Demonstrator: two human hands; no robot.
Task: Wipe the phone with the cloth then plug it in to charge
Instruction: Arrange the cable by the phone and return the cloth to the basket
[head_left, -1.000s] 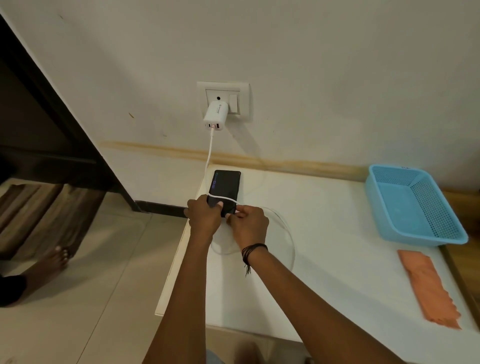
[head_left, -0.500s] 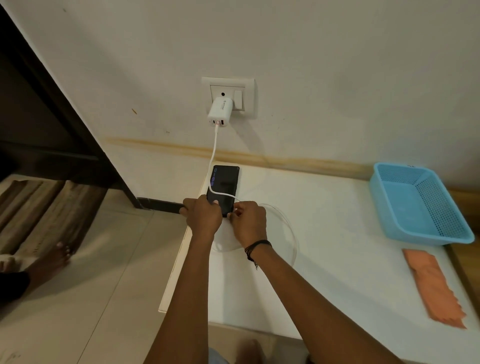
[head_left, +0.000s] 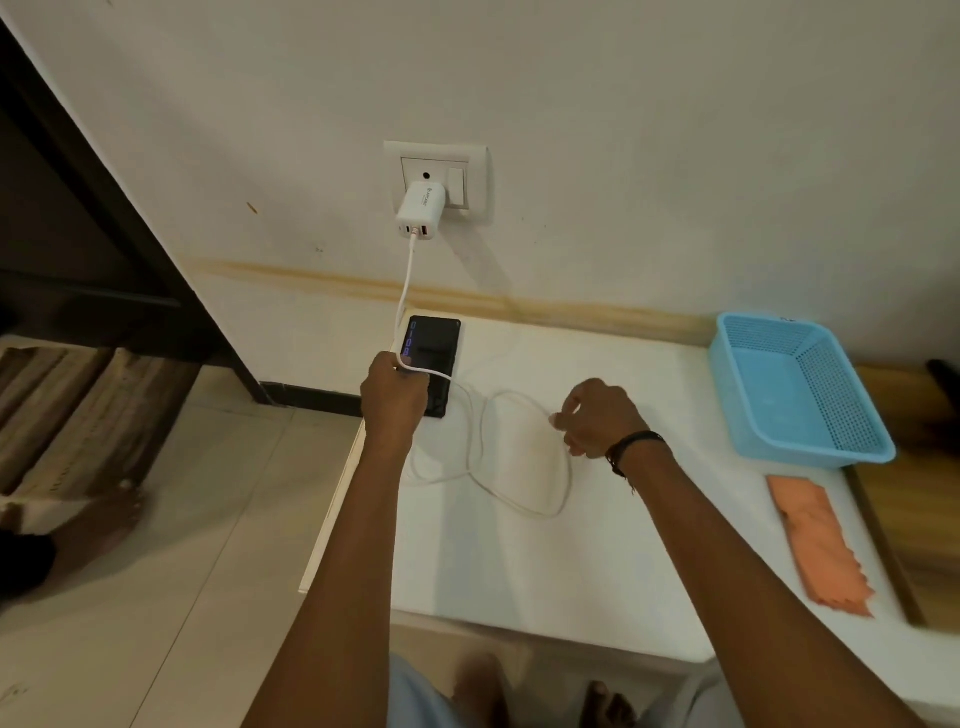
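Note:
The black phone lies on the white table at its far left corner, with blue digits lit on its screen. My left hand grips the phone's near end and hides the port there. A white cable drops from the white charger in the wall socket, crosses the phone and loops on the table. My right hand hovers to the right, fingers curled in over the cable loop, with nothing visibly in them. The orange cloth lies flat near the right edge.
A blue plastic basket stands at the back right, just beyond the cloth. Dark wooden furniture rises on the left above a tiled floor. The table's left edge runs just beside my left forearm.
My right hand has left the phone's near end and moved right, away from it. My left hand still grips the phone. More cable loop now shows on the table.

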